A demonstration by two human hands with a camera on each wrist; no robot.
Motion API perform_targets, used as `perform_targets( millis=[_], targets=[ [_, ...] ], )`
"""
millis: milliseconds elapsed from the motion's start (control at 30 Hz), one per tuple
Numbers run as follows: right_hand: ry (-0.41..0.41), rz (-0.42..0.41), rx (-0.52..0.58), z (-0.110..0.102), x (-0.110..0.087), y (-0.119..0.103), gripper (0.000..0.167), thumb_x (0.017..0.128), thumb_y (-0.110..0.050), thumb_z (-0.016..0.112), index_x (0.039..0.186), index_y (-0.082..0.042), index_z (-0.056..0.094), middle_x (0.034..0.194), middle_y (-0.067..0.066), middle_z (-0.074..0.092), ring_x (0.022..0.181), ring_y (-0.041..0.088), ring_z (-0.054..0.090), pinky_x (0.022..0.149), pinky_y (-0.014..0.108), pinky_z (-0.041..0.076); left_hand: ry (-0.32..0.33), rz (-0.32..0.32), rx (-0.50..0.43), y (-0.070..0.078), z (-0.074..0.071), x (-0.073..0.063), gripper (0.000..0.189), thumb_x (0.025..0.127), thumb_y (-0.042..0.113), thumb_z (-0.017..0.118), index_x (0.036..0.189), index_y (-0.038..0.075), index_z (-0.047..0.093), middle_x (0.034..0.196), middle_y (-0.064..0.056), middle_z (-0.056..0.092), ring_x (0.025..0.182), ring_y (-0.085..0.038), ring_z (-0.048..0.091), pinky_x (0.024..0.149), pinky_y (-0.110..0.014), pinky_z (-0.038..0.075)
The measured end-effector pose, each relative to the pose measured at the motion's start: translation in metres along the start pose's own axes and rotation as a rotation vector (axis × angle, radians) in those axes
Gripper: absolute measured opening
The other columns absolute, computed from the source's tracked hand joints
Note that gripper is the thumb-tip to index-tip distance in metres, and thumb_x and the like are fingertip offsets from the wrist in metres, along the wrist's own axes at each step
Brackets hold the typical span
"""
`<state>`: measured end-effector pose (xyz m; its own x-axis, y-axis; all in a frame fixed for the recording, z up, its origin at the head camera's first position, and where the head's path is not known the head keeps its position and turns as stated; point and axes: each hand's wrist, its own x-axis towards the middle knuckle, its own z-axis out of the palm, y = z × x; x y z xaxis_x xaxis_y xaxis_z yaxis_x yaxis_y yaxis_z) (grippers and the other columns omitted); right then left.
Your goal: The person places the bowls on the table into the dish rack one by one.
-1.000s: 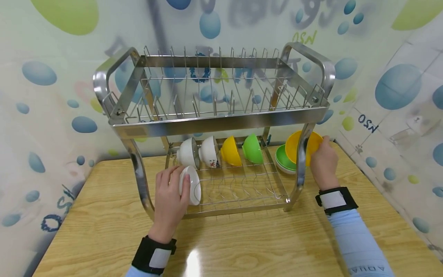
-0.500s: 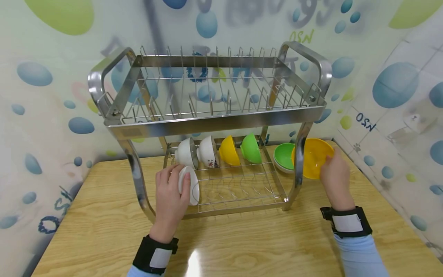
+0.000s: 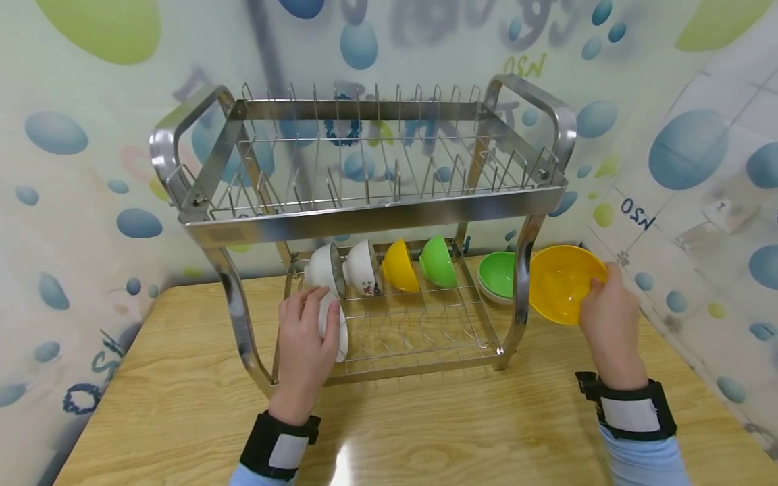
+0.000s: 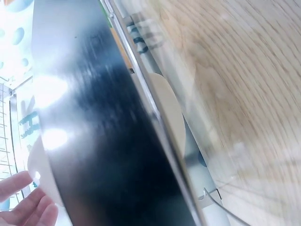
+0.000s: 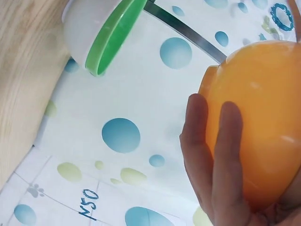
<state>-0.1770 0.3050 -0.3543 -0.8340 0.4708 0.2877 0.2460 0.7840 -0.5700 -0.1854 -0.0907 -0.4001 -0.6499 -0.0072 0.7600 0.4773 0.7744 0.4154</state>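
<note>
My left hand [image 3: 306, 341] holds a white bowl [image 3: 342, 335] that stands on its side at the front left of the rack's lower tier. A wide metal bar hides much of that bowl in the left wrist view, where only some fingers [image 4: 33, 207] show. To the right of the rack, my right hand [image 3: 610, 327] grips a large yellow bowl [image 3: 560, 287] by its right rim, thumb inside. In the right wrist view, fingers [image 5: 228, 155] lie along the outside of this yellow bowl [image 5: 263, 108].
A two-tier metal dish rack [image 3: 371, 219] stands on the wooden table [image 3: 444, 425]. Along its lower back row sit two white bowls [image 3: 362, 268], a small yellow bowl [image 3: 400, 266] and a green bowl [image 3: 437, 262]. Another green bowl [image 3: 497, 273] rests in a white one beside the rack's right leg.
My right hand has drawn the large yellow bowl away from the stacked green bowl, to the right and toward me. The left hand stays at the white bowl, with only a slight shift.
</note>
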Motion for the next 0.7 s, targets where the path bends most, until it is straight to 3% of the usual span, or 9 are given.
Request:
perform_targets(
  millis=[167,367,500,700],
  targets=[
    [-0.012,0.025,-0.013,-0.008,-0.006,0.000,0.044,0.102,-0.009,0.028,0.142,0.008,0.026,0.114,0.040,0.052,0.080,0.045,0.055,0.070,0.053,0.051,0.015,0.000,-0.017,0.002,0.003,0.000,0.027,0.094,0.015,0.056,0.110,-0.005,0.063,0.112,-0.021,0.058,0.101,-0.037,0.049,0.083,-0.047,0.041],
    [-0.072,0.041,0.013,-0.019,-0.014,-0.002,0.045,0.102,-0.010,0.028,0.143,0.009,0.024,0.129,0.040,0.043,0.100,0.051,0.051,0.084,0.062,0.046,0.033,0.003,-0.033,0.005,0.006,0.000,0.023,0.092,0.011,0.060,0.109,-0.004,0.063,0.111,-0.020,0.058,0.101,-0.036,0.050,0.081,-0.047,0.043],
    [-0.113,0.068,0.016,-0.028,-0.020,-0.005,0.045,0.102,-0.012,0.029,0.142,0.008,0.026,0.128,0.039,0.044,0.097,0.049,0.049,0.081,0.061,0.046,0.027,0.003,-0.047,0.009,0.008,0.001,0.023,0.093,0.012,0.059,0.109,-0.004,0.063,0.112,-0.019,0.058,0.103,-0.035,0.051,0.084,-0.047,0.045],
    [-0.121,-0.003,0.014,-0.039,-0.029,-0.011,0.040,0.102,-0.013,0.035,0.135,0.010,0.036,0.117,0.037,0.049,0.086,0.044,0.051,0.067,0.050,0.048,0.025,0.003,-0.045,0.015,0.014,0.001,0.023,0.092,0.013,0.060,0.109,-0.002,0.063,0.111,-0.018,0.058,0.102,-0.032,0.052,0.083,-0.045,0.047]
  ],
)
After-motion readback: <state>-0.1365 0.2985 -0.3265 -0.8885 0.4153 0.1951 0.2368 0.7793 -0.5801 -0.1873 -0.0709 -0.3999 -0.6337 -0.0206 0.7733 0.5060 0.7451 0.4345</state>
